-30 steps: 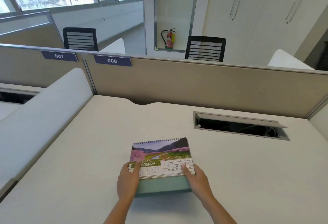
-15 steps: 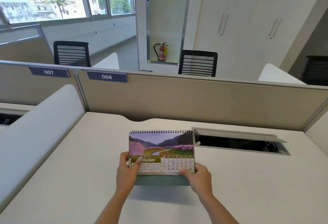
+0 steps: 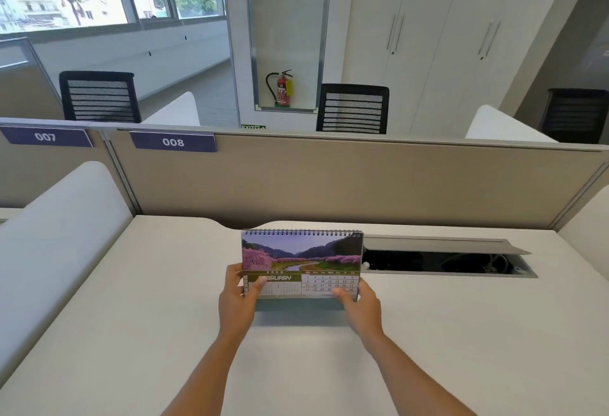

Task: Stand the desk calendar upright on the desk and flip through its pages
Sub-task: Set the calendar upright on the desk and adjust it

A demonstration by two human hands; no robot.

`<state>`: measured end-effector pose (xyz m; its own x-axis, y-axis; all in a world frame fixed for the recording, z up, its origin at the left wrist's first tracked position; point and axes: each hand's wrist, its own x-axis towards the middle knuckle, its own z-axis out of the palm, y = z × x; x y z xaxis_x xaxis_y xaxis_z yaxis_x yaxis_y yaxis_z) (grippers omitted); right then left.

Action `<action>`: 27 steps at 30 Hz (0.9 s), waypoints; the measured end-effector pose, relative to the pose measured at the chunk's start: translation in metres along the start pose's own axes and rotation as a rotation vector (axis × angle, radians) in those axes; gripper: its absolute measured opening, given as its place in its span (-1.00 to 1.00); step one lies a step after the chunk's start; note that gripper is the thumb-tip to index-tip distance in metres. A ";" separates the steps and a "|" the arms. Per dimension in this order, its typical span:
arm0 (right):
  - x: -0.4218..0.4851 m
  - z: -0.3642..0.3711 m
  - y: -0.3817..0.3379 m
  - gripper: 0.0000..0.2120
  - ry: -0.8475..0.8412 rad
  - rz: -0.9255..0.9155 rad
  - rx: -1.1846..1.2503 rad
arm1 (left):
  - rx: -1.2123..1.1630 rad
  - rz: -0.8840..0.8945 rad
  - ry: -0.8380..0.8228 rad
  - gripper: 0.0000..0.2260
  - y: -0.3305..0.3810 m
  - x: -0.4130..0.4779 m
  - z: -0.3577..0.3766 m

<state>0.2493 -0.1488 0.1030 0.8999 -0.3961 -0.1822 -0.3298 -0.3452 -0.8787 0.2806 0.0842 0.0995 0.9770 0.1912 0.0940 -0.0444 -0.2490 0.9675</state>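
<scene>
The spiral-bound desk calendar shows a February page with a river and pink trees. It stands nearly upright over the middle of the white desk, spiral edge on top. My left hand grips its lower left corner, thumb on the page front. At the lower right corner my right hand holds it the same way. Whether its bottom edge touches the desk I cannot tell; a shadow lies just below it.
An open cable tray with a raised grey flap is sunk into the desk right of the calendar. A beige partition closes the desk's far side. A white rounded divider borders the left. Black chairs stand beyond.
Both hands have tilted the calendar up from nearly flat on the desk to almost vertical and carried it slightly away from me. The head view has tipped upward.
</scene>
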 end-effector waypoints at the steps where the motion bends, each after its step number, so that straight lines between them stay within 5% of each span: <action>1: 0.007 -0.001 0.002 -0.62 0.007 0.010 -0.048 | 0.001 0.009 -0.012 -0.71 -0.001 0.004 0.003; 6: 0.033 -0.001 0.011 -0.57 0.051 0.043 -0.276 | 0.066 0.006 -0.065 -0.76 -0.017 0.018 0.011; 18: 0.042 0.009 0.019 -0.61 0.038 0.072 -0.214 | 0.109 -0.025 -0.105 -0.80 -0.029 0.035 0.035; 23: 0.021 0.013 0.026 -0.34 0.134 0.183 -0.174 | 0.108 -0.219 -0.093 -0.49 -0.048 0.007 0.038; 27: 0.004 0.017 0.033 -0.23 0.052 0.147 -0.186 | 0.199 -0.250 -0.072 -0.36 -0.058 -0.016 0.031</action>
<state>0.2472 -0.1476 0.0654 0.8241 -0.4951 -0.2753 -0.5075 -0.4293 -0.7471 0.2743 0.0660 0.0345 0.9652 0.2035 -0.1642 0.2331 -0.3852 0.8929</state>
